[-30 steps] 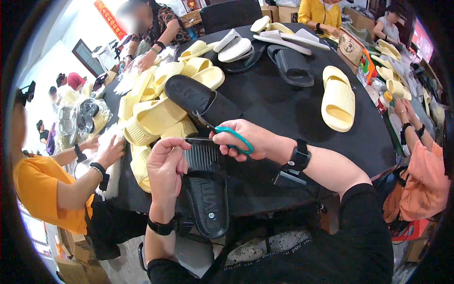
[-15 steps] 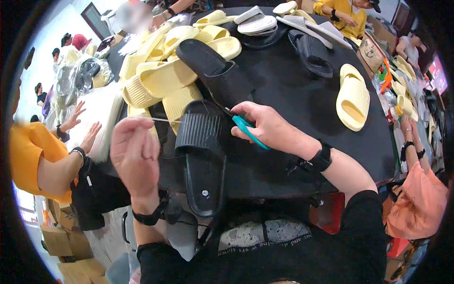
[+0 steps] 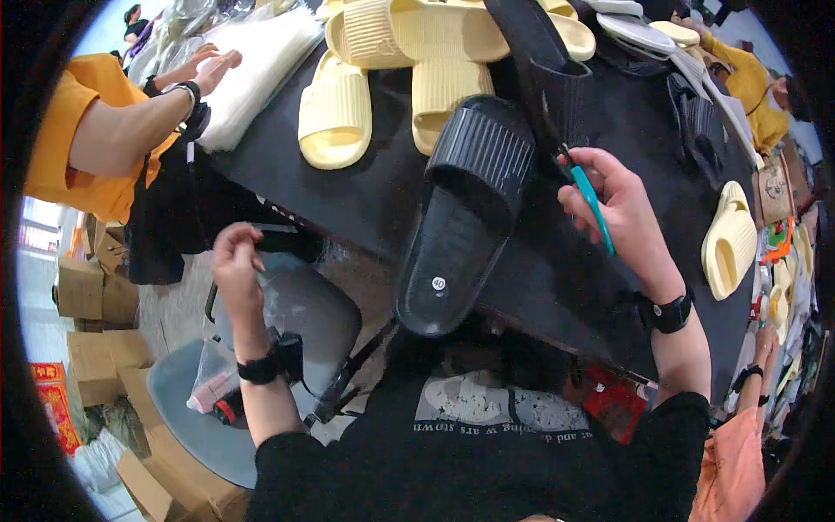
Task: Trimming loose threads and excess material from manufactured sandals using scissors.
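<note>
My right hand [image 3: 622,204] grips teal-handled scissors [image 3: 591,206], blades pointing away from me, to the right of a black slipper [image 3: 452,235]. This slipper lies with its ribbed strap far from me, its heel at the table's near edge and a round white sticker on its insole. A second black slipper [image 3: 557,91] lies beyond the scissors. My left hand [image 3: 238,265] is off the table, above a grey chair, its fingers curled together. Whatever it may hold is too small to make out.
Pale yellow slippers [image 3: 335,122] lie beyond the black one, and another yellow slipper [image 3: 729,239] is at the right. A stack of clear plastic bags [image 3: 257,74] lies beside a co-worker in orange [image 3: 113,139]. Below left are the grey chair [image 3: 187,409] and cardboard boxes [image 3: 100,357].
The view has swung left. My left hand has moved left, away from the slipper, and the pale strand beside it no longer shows. The scissors are now farther from the strap, still in my right hand.
</note>
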`<state>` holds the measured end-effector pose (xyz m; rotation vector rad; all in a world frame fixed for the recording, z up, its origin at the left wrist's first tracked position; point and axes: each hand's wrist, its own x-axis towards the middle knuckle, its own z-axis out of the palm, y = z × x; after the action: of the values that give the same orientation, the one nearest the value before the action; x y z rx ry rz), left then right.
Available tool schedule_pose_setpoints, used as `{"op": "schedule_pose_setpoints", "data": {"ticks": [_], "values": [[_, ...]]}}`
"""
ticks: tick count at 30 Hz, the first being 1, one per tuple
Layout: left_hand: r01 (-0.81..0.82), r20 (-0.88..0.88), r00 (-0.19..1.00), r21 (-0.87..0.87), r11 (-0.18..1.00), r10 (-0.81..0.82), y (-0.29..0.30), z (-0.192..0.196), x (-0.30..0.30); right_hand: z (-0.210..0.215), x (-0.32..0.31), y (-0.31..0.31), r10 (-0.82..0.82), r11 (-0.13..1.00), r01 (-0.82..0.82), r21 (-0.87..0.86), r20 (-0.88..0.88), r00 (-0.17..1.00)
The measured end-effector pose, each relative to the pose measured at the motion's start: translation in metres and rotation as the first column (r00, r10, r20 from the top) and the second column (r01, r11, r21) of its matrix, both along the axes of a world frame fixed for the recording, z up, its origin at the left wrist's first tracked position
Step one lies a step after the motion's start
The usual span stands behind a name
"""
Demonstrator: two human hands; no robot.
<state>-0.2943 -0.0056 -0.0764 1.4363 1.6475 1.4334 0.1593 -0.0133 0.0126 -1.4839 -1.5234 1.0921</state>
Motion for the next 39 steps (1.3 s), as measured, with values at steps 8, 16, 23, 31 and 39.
{"op": "schedule_pose_setpoints", "data": {"ticks": [8,16,23,31,39], "values": [[0.033,-0.675,0.678,-0.369,0.929,-0.292,-0.043,-0.039,0.031,-0.013,0.019,0.008,0.014,0.983,-0.024,0.182,0.055,0.998],[0.643,0.251,0.743,-0.523,0.559,-0.620,-0.067,0.061,0.160,-0.007,0.033,0.001,-0.049,0.991,0.059,0.120,-0.083,0.995],[0.566,0.451,0.803,-0.371,0.736,-0.390,-0.060,0.076,0.142,0.003,0.043,-0.011,-0.059,0.986,0.076,0.145,-0.121,0.991],[0.581,-0.165,0.682,-0.470,0.665,-0.712,-0.001,0.156,0.130,0.018,0.068,-0.031,-0.109,0.993,0.115,-0.010,-0.401,0.910],[0.710,-0.751,0.219,-0.316,0.630,-0.623,0.123,0.196,0.220,-0.001,0.069,-0.040,-0.145,0.989,0.117,-0.085,-0.623,0.769]]}}
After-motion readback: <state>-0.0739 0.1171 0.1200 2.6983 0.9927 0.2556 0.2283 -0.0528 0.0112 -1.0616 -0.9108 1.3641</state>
